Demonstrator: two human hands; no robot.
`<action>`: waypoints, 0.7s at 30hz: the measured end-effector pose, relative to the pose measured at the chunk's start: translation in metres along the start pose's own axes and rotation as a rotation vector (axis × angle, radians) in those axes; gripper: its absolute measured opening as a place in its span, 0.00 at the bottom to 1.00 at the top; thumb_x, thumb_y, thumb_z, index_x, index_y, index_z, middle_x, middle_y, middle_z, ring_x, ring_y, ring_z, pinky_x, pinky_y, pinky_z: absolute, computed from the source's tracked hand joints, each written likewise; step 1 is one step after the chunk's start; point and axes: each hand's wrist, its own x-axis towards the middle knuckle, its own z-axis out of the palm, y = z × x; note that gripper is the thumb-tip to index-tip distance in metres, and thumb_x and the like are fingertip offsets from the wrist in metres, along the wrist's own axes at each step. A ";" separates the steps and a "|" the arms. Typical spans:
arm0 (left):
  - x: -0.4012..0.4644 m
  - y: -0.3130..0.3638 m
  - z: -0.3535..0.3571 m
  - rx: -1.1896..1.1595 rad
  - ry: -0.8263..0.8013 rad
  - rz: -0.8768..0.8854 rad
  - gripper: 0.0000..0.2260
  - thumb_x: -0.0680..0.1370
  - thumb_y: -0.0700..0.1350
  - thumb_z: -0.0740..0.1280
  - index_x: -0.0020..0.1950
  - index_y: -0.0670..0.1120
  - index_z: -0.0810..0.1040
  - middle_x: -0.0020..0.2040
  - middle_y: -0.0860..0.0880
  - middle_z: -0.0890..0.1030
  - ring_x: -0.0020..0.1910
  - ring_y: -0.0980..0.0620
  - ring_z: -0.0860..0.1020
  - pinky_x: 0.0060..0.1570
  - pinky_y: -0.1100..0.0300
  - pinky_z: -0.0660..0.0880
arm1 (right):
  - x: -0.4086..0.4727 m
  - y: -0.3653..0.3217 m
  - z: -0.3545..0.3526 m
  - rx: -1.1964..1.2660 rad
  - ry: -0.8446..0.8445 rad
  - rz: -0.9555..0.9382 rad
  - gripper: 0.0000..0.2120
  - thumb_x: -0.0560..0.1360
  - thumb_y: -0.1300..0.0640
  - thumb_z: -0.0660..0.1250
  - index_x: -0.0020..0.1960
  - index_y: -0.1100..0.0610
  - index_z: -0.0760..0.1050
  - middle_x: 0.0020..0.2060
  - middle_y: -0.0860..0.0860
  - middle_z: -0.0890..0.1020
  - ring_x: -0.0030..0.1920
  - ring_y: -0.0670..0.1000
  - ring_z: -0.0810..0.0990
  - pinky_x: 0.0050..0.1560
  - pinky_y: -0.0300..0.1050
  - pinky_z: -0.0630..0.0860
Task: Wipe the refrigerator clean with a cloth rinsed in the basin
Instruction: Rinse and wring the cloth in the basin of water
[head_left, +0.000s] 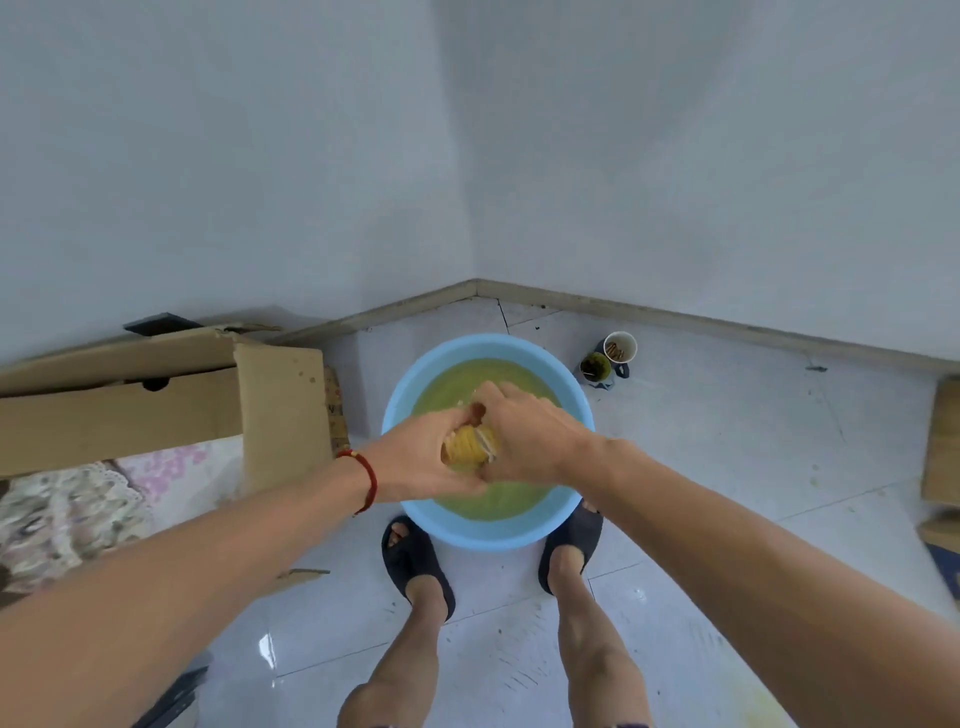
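While both hands meet over the blue basin (410, 525), they squeeze a yellow cloth (467, 448) between them. The left hand (423, 457) has its fingers curled tight around one end of the cloth, and the right hand (524, 439) has its fingers curled tight around the other end. The cloth is bunched up into a small roll and sits just above the water (493, 501), which looks yellow-green. The basin stands on the shiny white floor (727, 467), in the corner where two pale walls meet. The person's two feet in dark slippers (415, 564) stand right at the near edge of the basin, one on each side. A red string (368, 480) is tied around the left wrist. On the left is an open cardboard box (156, 410) with flowery fabric (67, 512) under it. Near the basin, on its far right side, stand two small cups (608, 358) (one white, one with something dark green in it).
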 end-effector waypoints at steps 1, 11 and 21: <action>-0.021 0.014 -0.008 -0.076 -0.003 0.026 0.22 0.72 0.48 0.80 0.63 0.53 0.78 0.50 0.56 0.84 0.44 0.61 0.82 0.44 0.66 0.79 | -0.020 -0.012 -0.014 0.044 0.029 0.011 0.34 0.67 0.46 0.81 0.65 0.52 0.68 0.58 0.49 0.75 0.54 0.55 0.79 0.54 0.53 0.78; -0.135 0.154 -0.072 -0.449 -0.024 0.478 0.14 0.70 0.34 0.78 0.52 0.46 0.85 0.54 0.45 0.84 0.53 0.47 0.82 0.53 0.54 0.80 | -0.217 -0.100 -0.102 1.040 0.457 0.093 0.18 0.81 0.44 0.69 0.60 0.58 0.81 0.47 0.55 0.86 0.46 0.56 0.85 0.43 0.45 0.79; -0.200 0.295 -0.021 -0.301 -0.260 0.709 0.27 0.70 0.34 0.75 0.67 0.49 0.76 0.62 0.38 0.80 0.55 0.42 0.82 0.58 0.44 0.80 | -0.354 -0.134 -0.084 1.106 1.078 0.184 0.12 0.86 0.51 0.60 0.55 0.58 0.78 0.39 0.49 0.81 0.40 0.49 0.77 0.42 0.49 0.75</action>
